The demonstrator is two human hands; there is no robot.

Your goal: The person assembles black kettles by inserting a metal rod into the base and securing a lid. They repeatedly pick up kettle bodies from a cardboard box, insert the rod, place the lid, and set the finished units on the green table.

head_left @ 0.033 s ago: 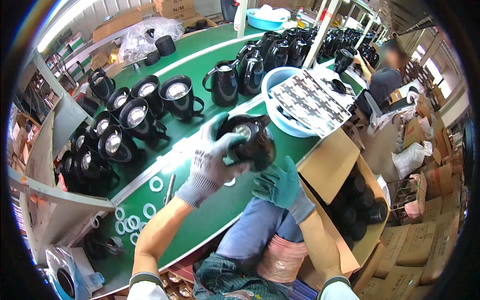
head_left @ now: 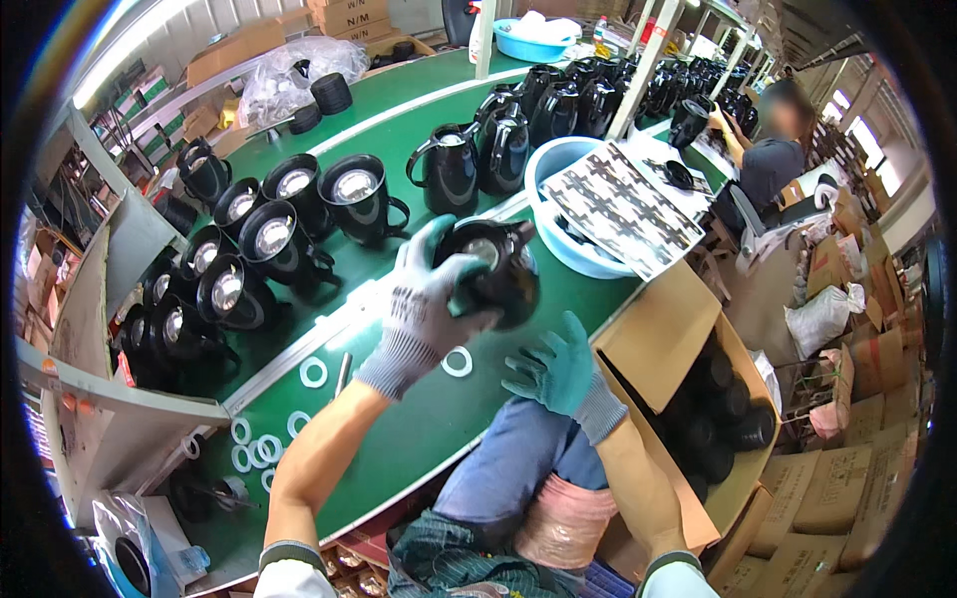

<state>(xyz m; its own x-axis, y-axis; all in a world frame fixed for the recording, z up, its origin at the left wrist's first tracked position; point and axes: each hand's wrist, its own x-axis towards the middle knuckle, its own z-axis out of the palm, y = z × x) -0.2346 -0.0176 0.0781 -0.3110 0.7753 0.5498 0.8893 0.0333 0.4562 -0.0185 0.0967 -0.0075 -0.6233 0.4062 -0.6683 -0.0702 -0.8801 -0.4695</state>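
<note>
My left hand (head_left: 424, 309), in a grey and green work glove, grips a black jug (head_left: 513, 284) over the green table. The jug is tilted so that a silvery round part inside its rim shows. Thumb and fingers curl round its left side. My right hand (head_left: 560, 371), gloved alike, hangs near the table's front edge with fingers spread, apart from the jug and holding nothing. Below the jug lies a white ring (head_left: 457, 361). More white rings (head_left: 267, 448) lie to the left, near a metal rod (head_left: 343, 373) partly hidden by my left forearm.
Several black jugs with silvery insides (head_left: 271, 237) stand at the left; closed ones (head_left: 451, 171) stand beyond. A blue basin (head_left: 548, 159) bears a patterned sheet (head_left: 623, 209). On my right is a cardboard box (head_left: 663, 334) of black round parts. Another person (head_left: 773, 145) sits far right.
My left hand and the jug have shifted slightly left, baring more of the white ring below. My right hand has hardly moved and remains open.
</note>
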